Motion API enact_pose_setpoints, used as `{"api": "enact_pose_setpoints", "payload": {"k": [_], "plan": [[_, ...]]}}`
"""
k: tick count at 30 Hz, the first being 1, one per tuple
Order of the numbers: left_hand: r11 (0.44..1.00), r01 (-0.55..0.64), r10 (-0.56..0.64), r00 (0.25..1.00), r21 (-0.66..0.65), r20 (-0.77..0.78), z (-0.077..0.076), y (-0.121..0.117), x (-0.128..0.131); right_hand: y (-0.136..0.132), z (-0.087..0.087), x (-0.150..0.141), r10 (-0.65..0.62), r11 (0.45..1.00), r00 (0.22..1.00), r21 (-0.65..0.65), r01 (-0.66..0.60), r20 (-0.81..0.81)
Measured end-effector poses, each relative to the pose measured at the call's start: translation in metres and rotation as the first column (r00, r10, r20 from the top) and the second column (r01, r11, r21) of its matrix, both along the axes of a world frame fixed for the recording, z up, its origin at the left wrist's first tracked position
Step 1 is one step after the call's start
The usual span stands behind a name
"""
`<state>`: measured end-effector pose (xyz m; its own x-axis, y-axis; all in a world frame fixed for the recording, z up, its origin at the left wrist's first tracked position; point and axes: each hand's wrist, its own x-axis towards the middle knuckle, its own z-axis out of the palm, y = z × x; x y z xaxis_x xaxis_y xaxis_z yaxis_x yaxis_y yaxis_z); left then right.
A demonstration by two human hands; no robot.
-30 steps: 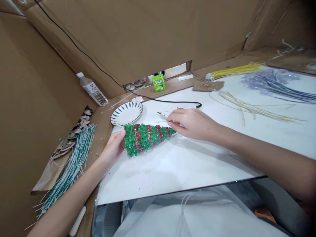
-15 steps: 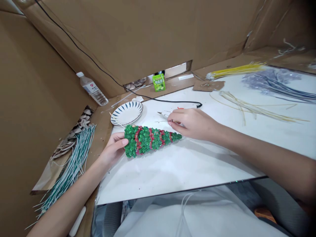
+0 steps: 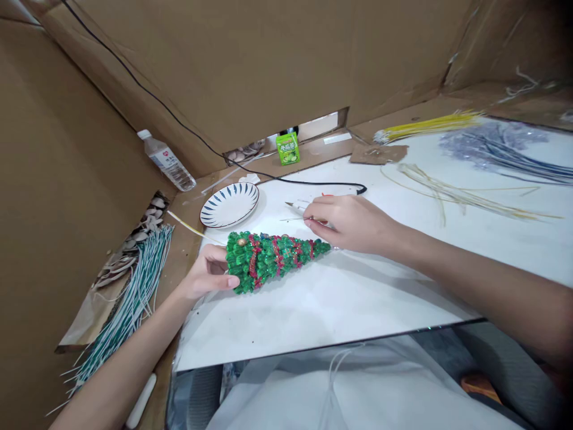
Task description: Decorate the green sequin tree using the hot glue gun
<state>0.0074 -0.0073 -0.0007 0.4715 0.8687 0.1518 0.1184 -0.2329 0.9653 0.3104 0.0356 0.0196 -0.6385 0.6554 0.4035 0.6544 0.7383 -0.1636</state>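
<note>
A green beaded cone tree (image 3: 268,258) with red bands lies on its side on the white table (image 3: 313,304). My left hand (image 3: 206,276) grips its wide base, fingers curled around it. A thin pale stick (image 3: 192,230) pokes out of that base toward the left. My right hand (image 3: 351,224) rests just beyond the tree's tip, fingers pinched around a white pen-like tool (image 3: 299,208) and a thin wire. The tool's metal point faces left.
A blue-striped white plate (image 3: 230,205) sits behind the tree. A black cord (image 3: 313,184) runs across the table. A water bottle (image 3: 166,161) and green carton (image 3: 287,149) stand at the back. Wire bundles lie at left (image 3: 129,304) and back right (image 3: 492,149). Cardboard walls surround.
My left hand has rolled the tree and shifted it slightly toward me, its grip slipping lower on the base. The pale stick now shows. My right hand has stayed in place.
</note>
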Motion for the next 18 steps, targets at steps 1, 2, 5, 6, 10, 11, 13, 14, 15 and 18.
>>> {"api": "enact_pose_setpoints", "payload": {"k": [1,2,5,6,10,11,13,14,15,18], "plan": [[0.998,0.037,-0.036,0.999,0.040,-0.034,0.0019,0.0002,0.0001,0.0000,-0.0002,-0.0001,0.000,1.000,1.000,0.002,0.000,0.000],[0.995,0.058,-0.052,0.996,0.081,-0.070,0.0038,0.0004,0.0005,0.0000,-0.0004,-0.0002,0.000,1.000,1.000,0.005,0.000,0.000],[0.983,0.088,-0.068,0.990,0.159,-0.123,0.0076,0.0003,0.0016,0.0000,-0.0006,-0.0004,0.003,1.000,1.000,0.010,-0.003,0.001],[0.984,0.080,-0.061,0.991,0.157,-0.123,0.0077,0.0000,0.0018,-0.0001,-0.0005,-0.0005,0.003,1.000,1.000,0.011,-0.003,0.001],[0.992,0.007,0.010,0.991,0.124,-0.133,0.0049,-0.0010,0.0026,-0.0003,0.0002,-0.0005,-0.007,1.000,1.000,0.007,0.007,0.006],[0.991,0.001,0.019,0.989,0.135,-0.147,0.0042,-0.0009,0.0032,-0.0003,0.0003,-0.0005,-0.009,1.000,1.000,0.006,0.009,0.006],[0.986,-0.001,0.031,0.984,0.169,-0.174,0.0035,-0.0003,0.0050,-0.0003,0.0003,-0.0004,-0.010,1.000,1.000,0.004,0.010,0.005],[0.984,0.003,0.032,0.982,0.181,-0.186,0.0035,0.0002,0.0058,-0.0003,0.0002,-0.0003,-0.009,1.000,1.000,0.004,0.009,0.004],[0.982,0.006,0.031,0.981,0.187,-0.192,0.0035,0.0008,0.0065,-0.0002,0.0000,-0.0003,-0.008,1.000,1.000,0.005,0.008,0.002],[0.978,0.016,0.028,0.978,0.210,-0.206,0.0040,0.0019,0.0072,0.0002,-0.0006,0.0001,-0.004,1.000,1.000,0.009,0.004,-0.001]]}}
